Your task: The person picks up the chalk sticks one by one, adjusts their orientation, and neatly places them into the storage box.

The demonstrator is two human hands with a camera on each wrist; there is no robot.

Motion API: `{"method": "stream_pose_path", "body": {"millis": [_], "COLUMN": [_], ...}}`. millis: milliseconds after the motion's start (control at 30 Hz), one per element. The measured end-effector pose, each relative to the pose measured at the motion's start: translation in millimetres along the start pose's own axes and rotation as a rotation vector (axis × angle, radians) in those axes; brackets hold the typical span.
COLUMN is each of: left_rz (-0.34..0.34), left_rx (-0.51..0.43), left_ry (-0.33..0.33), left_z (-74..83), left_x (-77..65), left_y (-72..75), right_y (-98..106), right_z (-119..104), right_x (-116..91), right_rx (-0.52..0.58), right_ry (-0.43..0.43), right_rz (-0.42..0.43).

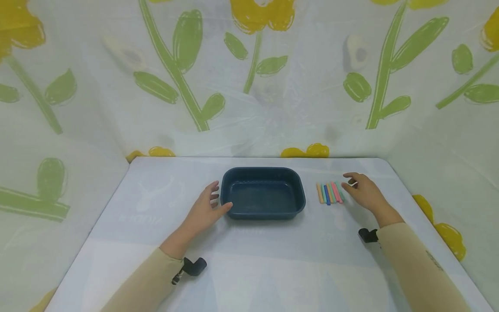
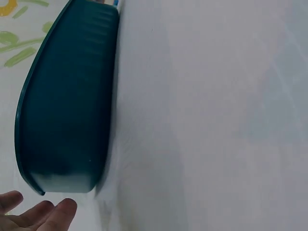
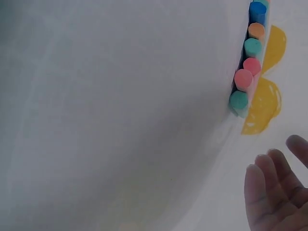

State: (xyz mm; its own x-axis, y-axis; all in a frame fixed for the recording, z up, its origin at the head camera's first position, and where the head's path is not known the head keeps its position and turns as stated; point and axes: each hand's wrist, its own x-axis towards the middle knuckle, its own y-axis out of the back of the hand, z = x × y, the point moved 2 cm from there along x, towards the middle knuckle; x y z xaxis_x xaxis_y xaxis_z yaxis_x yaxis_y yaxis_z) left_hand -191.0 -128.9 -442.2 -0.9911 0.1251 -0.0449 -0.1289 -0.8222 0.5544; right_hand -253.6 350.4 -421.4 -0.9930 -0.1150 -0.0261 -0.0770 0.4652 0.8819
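A dark teal rectangular tub stands on the white table, nothing inside it. Beside its left end is my left hand, fingers spread and thumb near the front left corner; whether it touches the rim I cannot tell. In the left wrist view the fingertips lie just off the end of the tub. Right of the tub lies a row of several coloured chalk sticks, orange, green, blue and pink. My right hand hovers at the row's right end, fingers loosely bent, holding nothing. The right wrist view shows the chalk ends apart from the fingers.
The white tabletop reaches back to a flower-printed curtain, which also hangs along both sides. A small black wrist device sits under the left sleeve, another black device under the right.
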Motion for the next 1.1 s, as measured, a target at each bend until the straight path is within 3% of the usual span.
{"method": "stream_pose_path", "body": {"millis": [233, 467, 867, 1100], "left_rz": [-0.029, -0.032, -0.047, -0.051], "left_rx": [0.039, 0.051, 0.039, 0.021], "left_ry": [0.001, 0.009, 0.000, -0.009], "left_z": [-3.9, -3.9, -3.1, -5.4], "left_x": [3.8, 2.5, 0.8, 0.3], "left_y": [-11.2, -13.4, -12.7, -11.3], "right_y": [-3.2, -4.3, -8.4, -4.7], "right_z": [0.1, 2.5, 14.7, 14.8], "right_x": [7.1, 15.4, 27.3, 34.4], "right_rx": [0.010, -0.005, 0.042, 0.054], "right_ry": [-0.016, -0.061, -0.099, -0.096], "right_rz": [-0.037, -0.106, -0.274, -0.423]}}
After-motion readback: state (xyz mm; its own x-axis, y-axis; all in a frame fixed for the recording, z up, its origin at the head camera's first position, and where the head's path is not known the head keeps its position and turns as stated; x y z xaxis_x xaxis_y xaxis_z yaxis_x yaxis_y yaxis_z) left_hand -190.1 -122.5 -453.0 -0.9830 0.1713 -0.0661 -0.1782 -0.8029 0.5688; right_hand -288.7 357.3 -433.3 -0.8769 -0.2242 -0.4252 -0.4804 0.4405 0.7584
